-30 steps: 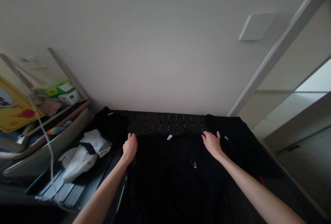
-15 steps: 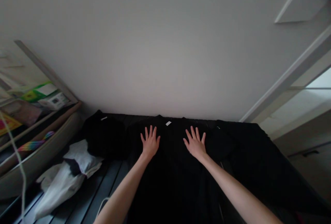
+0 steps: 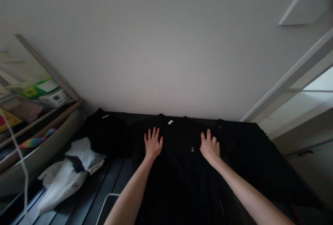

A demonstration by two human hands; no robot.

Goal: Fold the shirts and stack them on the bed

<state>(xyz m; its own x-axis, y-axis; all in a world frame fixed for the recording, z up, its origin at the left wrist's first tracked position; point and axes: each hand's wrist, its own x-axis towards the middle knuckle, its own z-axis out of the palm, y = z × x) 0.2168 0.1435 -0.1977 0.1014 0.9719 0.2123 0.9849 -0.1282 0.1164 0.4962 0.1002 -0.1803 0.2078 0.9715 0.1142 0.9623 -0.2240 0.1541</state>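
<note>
A black garment (image 3: 179, 176) lies spread flat on a dark slatted surface, with a small white neck label (image 3: 170, 122) at its far edge. My left hand (image 3: 153, 143) rests on the cloth, palm down, fingers apart, holding nothing. My right hand (image 3: 210, 147) lies open on the same garment, near a small pale tag (image 3: 191, 148). More black cloth (image 3: 249, 159) stretches to the right, and a dark bundle (image 3: 105, 131) sits at the far left, touching the garment.
A white and grey cloth pile (image 3: 67, 173) lies on the dark slats (image 3: 104, 183) at left. Beyond it stands a beige bin (image 3: 39, 155) holding boxes (image 3: 53, 96) and a rainbow-striped item (image 3: 36, 142). A white cable (image 3: 18, 162) hangs at far left. A wall runs behind.
The garment's far edge has moved up over the slats toward the wall. My hands went from the cloth's edge onto its surface, and the right hand moved slightly right. The view turned a little.
</note>
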